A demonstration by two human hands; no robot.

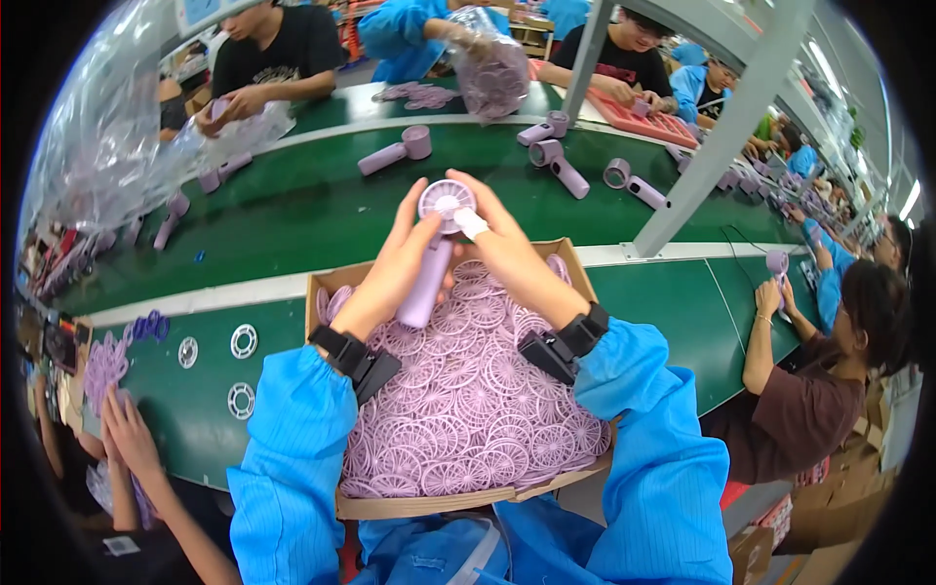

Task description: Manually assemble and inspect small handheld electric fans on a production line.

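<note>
Between my two hands is a lilac handheld fan, its round slatted head up and its handle slanting down to the left. My left hand wraps the left side of the fan, thumb at the head. On the other side my right hand grips the head, with a white cover on its thumb pressed against the grille. Below them a cardboard box is filled with many lilac round fan grilles. Some of my fingers behind the fan are hidden.
Beyond the box, a green conveyor belt carries several lilac fan bodies. White rings lie on the table at left. A grey metal post rises at right. Co-workers' hands and arms are close on both sides.
</note>
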